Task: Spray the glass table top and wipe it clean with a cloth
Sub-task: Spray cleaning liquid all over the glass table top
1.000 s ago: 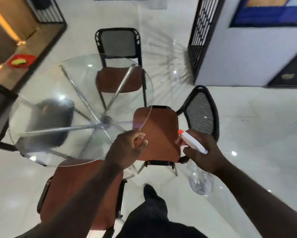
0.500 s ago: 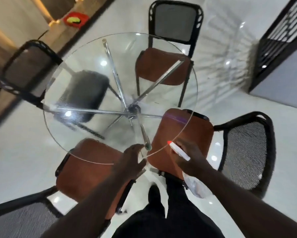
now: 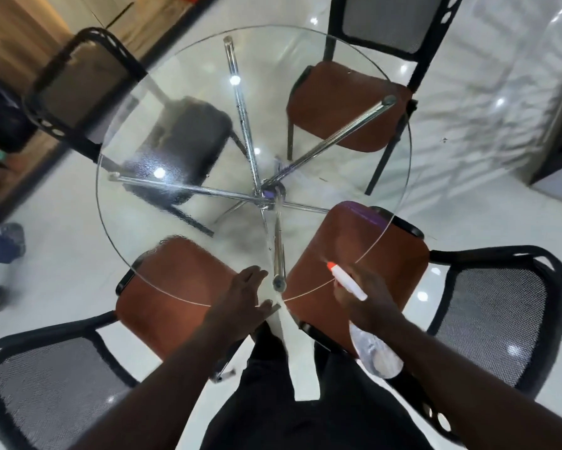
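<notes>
The right hand [image 3: 367,306] clutched the one spray bottle [image 3: 349,283], nozzle above the glass table top's [image 3: 273,102] near rim; the left hand [image 3: 240,300], fingers straight, held nothing. Four chairs [image 3: 347,102] stood round.

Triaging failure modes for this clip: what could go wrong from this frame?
1. No cloth is in view and the left hand is open and empty, so the droplets on the glass table top may dry into streaks.
2. The spray bottle in the right hand aims near the rim; mist could fall on the brown chair seat or the glossy floor, making it slippery.
</notes>
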The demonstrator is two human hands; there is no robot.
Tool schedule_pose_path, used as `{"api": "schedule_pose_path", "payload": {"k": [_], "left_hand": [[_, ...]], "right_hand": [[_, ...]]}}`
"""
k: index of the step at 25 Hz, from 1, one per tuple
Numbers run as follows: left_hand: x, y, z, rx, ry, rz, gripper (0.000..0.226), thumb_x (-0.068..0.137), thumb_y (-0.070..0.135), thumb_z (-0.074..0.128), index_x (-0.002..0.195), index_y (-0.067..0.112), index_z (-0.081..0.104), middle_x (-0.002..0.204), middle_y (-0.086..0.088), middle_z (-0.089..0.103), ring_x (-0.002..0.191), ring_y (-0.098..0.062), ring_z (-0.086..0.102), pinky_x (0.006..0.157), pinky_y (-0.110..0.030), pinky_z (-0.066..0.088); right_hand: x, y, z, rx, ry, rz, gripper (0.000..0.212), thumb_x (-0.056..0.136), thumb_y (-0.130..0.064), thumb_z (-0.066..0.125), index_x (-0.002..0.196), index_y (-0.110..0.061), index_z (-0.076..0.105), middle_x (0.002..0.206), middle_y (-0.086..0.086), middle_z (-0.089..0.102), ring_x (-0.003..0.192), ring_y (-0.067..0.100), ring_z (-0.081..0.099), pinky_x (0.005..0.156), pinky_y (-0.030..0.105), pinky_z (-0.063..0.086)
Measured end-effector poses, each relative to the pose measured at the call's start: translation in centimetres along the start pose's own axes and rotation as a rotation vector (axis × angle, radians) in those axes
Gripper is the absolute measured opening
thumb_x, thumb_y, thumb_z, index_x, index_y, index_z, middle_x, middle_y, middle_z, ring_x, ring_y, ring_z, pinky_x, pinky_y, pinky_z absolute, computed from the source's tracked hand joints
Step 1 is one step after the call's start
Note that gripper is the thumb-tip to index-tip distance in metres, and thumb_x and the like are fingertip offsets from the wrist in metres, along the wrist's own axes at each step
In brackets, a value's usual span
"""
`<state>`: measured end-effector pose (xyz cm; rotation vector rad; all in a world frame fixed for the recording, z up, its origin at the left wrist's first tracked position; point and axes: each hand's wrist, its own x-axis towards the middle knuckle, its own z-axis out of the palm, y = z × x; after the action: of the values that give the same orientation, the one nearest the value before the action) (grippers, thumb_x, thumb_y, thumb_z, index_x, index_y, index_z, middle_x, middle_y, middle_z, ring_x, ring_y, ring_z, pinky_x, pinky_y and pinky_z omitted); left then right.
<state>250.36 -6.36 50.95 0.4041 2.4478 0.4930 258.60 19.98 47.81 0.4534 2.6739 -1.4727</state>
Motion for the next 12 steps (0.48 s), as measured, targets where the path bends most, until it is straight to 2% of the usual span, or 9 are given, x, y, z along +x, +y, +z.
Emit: {"api": "schedule_pose_path", "payload": {"k": [3,6,8,10,12], "left_hand": [[1.9,0.4,0.4,0.033,0.000,0.036,0.071,0.091,0.029,0.073,0.155,0.018,0.044,0.165,-0.002,0.035,0.152,-0.023,0.035,0.122,-0.035,0.033],[2.8,1.6,1.0,0.109,-0.019,0.072,0.071,0.091,0.030,0.073,0.154,0.018,0.043,0.166,-0.004,0.034,0.151,-0.027,0.037,0.119,-0.040,0.037],[3.6,2.4,1.4,0.188,-0.031,0.106,0.079,0.087,0.036,0.075,0.156,0.019,0.041,0.167,-0.004,0.032,0.152,-0.028,0.036,0.122,-0.043,0.036],[4.4,2.8,1.6,0.234,-0.039,0.123,0.091,0.080,0.043,0.080,0.158,0.020,0.038,0.169,-0.004,0.029,0.154,-0.026,0.033,0.125,-0.043,0.031],[5.5,3.6,1.7,0.259,-0.058,0.140,0.099,0.076,0.043,0.084,0.159,0.020,0.035,0.171,-0.003,0.024,0.156,-0.025,0.029,0.127,-0.042,0.029]], "right_hand": [[0.0,0.8,0.7,-0.013,-0.062,0.021,0.007,0.093,-0.011,0.077,0.099,-0.013,0.073,0.078,-0.002,0.069,0.072,0.019,0.068,0.069,0.040,0.057],[-0.5,1.6,-0.3,-0.009,-0.012,0.049,0.005,0.093,-0.008,0.074,0.098,-0.007,0.075,0.076,0.007,0.071,0.065,0.025,0.067,0.065,0.042,0.058],[-0.5,2.4,-1.8,0.030,0.069,0.042,0.008,0.089,-0.010,0.071,0.095,-0.008,0.074,0.073,0.007,0.069,0.063,0.023,0.065,0.062,0.033,0.054],[-0.6,2.8,-3.5,0.062,0.103,0.056,0.007,0.086,-0.017,0.068,0.091,-0.021,0.069,0.073,0.002,0.068,0.064,0.016,0.063,0.062,0.021,0.049],[-0.4,3.3,-5.3,0.046,0.080,0.089,0.016,0.086,-0.020,0.069,0.089,-0.034,0.064,0.072,-0.004,0.067,0.065,0.010,0.064,0.063,0.013,0.046]]}}
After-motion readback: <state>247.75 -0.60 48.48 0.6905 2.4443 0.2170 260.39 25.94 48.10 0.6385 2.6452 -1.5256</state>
